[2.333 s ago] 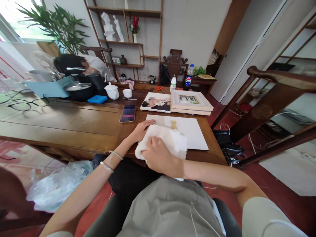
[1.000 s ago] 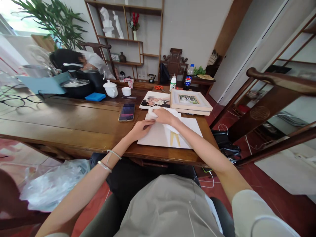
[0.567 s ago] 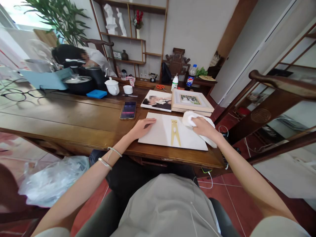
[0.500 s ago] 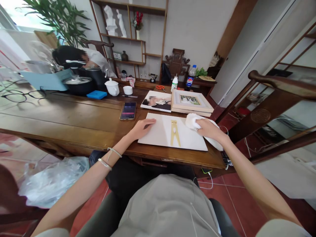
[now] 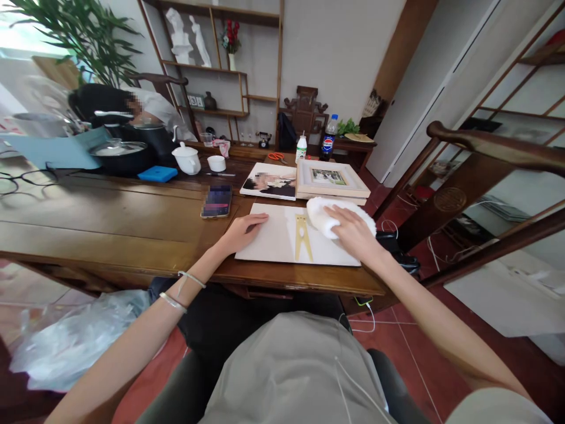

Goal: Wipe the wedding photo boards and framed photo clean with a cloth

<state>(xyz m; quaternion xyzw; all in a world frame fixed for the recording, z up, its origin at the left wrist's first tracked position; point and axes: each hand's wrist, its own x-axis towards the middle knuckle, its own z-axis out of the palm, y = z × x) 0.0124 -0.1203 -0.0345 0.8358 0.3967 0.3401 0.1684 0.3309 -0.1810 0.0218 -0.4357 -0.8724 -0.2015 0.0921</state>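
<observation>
A flat white board [image 5: 278, 238] lies on the wooden table in front of me, with a yellow A-shaped stand leg [image 5: 302, 235] flat on its middle. My left hand [image 5: 241, 232] rests on the board's left edge, fingers stretched out and holding nothing. On the right part of the board, my right hand [image 5: 351, 229] presses down on a fluffy white cloth [image 5: 320, 215], gripping it. The cloth covers the board's upper right corner and lies just beside the stand leg.
Behind the board are a photo print [image 5: 269, 179] and stacked white picture frames [image 5: 333, 178]. A phone [image 5: 216, 201] lies to the left. Farther back stand a white teapot [image 5: 186, 158], a cola bottle [image 5: 329, 138] and orange-handled scissors [image 5: 277, 156]. A person [image 5: 154, 109] leans over at the far left.
My right hand has moved the cloth left across the board, from its right edge toward the stand leg. My left hand stays on the board's left edge. The view has turned slightly right.
</observation>
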